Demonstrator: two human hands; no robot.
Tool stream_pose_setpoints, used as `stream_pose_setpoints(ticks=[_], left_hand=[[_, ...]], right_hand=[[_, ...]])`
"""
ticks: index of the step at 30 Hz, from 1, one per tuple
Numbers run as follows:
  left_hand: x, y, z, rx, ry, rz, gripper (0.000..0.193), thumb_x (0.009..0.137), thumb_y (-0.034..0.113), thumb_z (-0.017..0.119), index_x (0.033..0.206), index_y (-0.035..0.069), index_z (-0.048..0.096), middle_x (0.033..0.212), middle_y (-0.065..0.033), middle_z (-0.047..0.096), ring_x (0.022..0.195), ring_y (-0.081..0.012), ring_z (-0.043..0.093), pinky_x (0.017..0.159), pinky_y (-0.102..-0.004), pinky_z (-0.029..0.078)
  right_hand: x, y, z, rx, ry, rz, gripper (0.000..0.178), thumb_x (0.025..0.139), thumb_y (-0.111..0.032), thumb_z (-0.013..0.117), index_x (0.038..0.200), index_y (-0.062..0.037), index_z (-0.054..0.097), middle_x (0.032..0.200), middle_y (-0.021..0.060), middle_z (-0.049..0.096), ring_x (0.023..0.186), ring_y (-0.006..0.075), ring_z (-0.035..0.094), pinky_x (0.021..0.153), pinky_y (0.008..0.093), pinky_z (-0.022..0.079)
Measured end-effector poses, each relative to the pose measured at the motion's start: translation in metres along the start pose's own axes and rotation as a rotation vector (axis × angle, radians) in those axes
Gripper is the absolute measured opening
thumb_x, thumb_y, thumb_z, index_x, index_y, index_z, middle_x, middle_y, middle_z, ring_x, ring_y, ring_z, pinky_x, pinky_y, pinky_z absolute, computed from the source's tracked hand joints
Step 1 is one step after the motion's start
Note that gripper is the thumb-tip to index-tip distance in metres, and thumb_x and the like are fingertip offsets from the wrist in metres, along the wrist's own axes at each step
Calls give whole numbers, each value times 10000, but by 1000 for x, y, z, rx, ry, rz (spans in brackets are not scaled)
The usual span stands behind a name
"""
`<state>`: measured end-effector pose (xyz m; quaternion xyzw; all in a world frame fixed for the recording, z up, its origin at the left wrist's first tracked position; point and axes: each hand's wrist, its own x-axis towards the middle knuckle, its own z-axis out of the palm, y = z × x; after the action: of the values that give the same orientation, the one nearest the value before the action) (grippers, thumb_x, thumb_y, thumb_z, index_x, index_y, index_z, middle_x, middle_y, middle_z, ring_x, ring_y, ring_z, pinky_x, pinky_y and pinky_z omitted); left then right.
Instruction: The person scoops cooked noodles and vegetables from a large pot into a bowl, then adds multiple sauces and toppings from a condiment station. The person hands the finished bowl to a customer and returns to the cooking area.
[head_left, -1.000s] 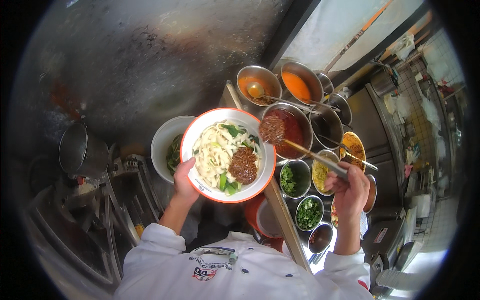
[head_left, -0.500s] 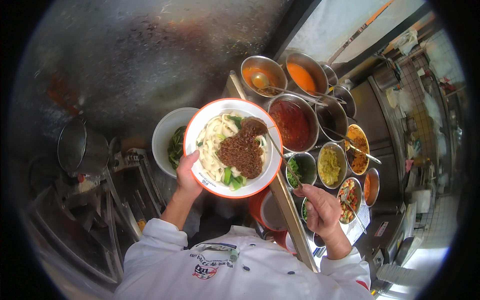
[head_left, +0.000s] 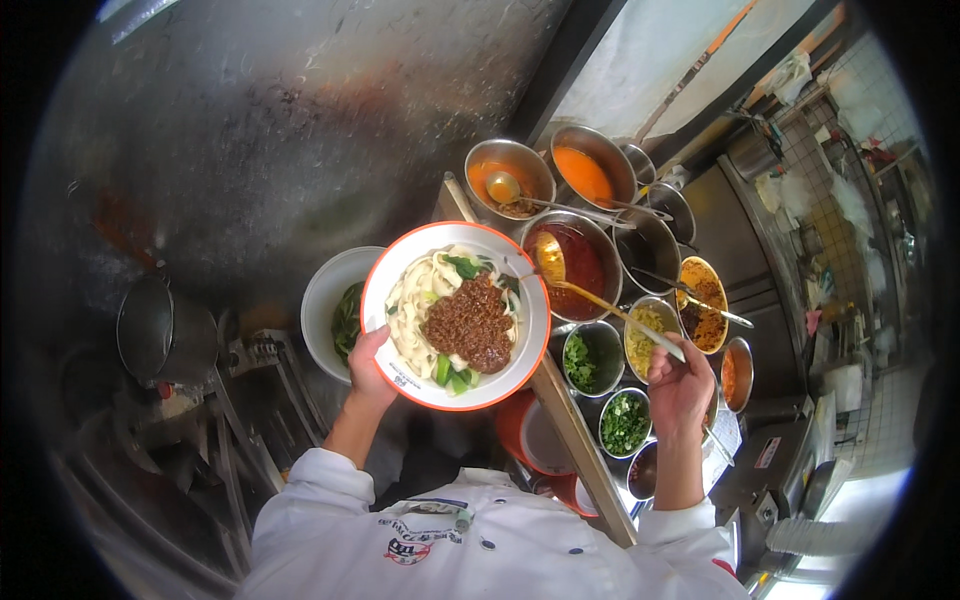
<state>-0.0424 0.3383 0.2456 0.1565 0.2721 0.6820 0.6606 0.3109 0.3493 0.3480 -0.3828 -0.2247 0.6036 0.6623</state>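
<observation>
Left hand (head_left: 372, 372) clamped on the lower-left edge of the white bowl (head_left: 420, 248), thumb up by the orange rim, other fingers mostly hidden underneath; right hand (head_left: 683, 392) closed on the far end of the ladle (head_left: 603, 304), pinching the handle between thumb and fingers; bowl sits up in the air, in front of the white jacket (head_left: 490, 545), tilted so the inside shows; in it, pale wide noodles (head_left: 402, 308), brown minced topping (head_left: 470, 325) heaped over their middle and right, green leaves (head_left: 463, 267) at upper and lower edges.

Ladle slants up-left from right hand; its head looks bare of topping, shiny yellowish, just beside the bowl's right rim and over the red-sauce pot (head_left: 607, 240); touching rim or not, cannot tell; under the handle, tub of yellow-green topping (head_left: 645, 345); nearer the body, tub of leafy herbs (head_left: 580, 362) and tub of chopped greens (head_left: 625, 425); right of these, dish of orange-yellow topping (head_left: 705, 320) with a spoon.

Farther up, two orange-liquid pots side by side, second ladle (head_left: 503, 187) resting in the left one; wooden edge (head_left: 585, 450) runs along the containers' left side; behind bowl on the left, white tub (head_left: 322, 300) holding dark greens; far left, metal pot (head_left: 148, 330).
</observation>
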Motion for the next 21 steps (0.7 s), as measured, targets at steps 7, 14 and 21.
stream_pose_setpoints(ticks=[7,14,21], left_hand=[[-5,7,3,60,12,4,610,826,259,429,1339,-57,329,1337,-202,431,1205,-304,451,1034,-390,334],[-14,13,18,64,163,20,571,845,260,420,1316,-57,361,1311,-205,454,1189,-314,458,1032,-396,331],[-45,9,58,186,34,54,587,895,332,344,1337,-55,340,1335,-201,432,1197,-317,456,1033,-408,334]], right_hand=[[36,27,-29,-259,-29,-108,325,941,-172,416,1070,116,498,872,223,616,712,276,641,633,344,547],[18,1,-68,-759,-22,-12,373,906,-161,517,1129,136,484,927,234,608,734,275,657,606,295,550],[8,-83,-185,-1796,261,-711,94,767,-76,652,748,11,622,687,163,606,586,299,599,539,378,469]])
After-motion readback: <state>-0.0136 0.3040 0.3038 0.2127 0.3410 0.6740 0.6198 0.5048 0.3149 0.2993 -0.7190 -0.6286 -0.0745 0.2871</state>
